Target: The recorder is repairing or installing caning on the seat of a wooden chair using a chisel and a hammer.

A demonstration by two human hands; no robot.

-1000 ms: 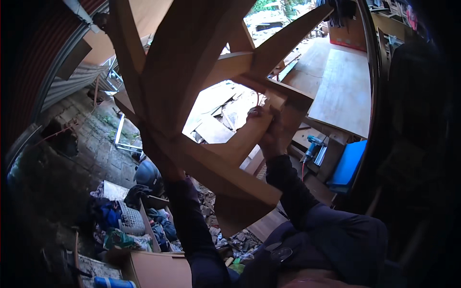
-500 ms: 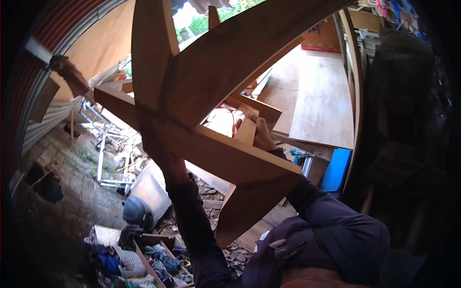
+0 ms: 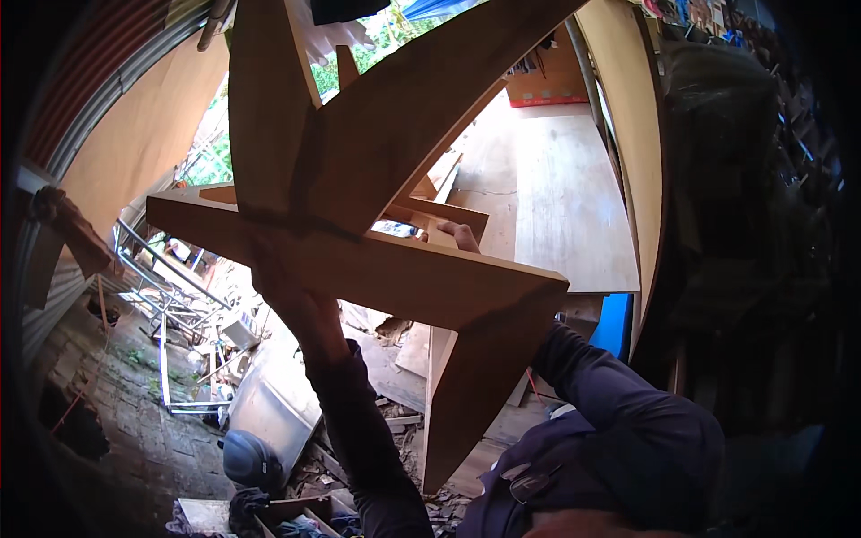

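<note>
In front of the dark shirt (image 3: 619, 421), the left hand (image 3: 300, 296) grips the raised wooden frame (image 3: 386, 143). Behind its long beam (image 3: 421, 282), the right hand (image 3: 462, 236) is mostly hidden; I cannot tell its grip. Uneven lifting could tilt the frame. Compared with earlier, the beam covers more of that hand.

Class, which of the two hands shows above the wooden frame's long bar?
The right hand, seen above the long bar; the left hand is at its lower edge.
</note>
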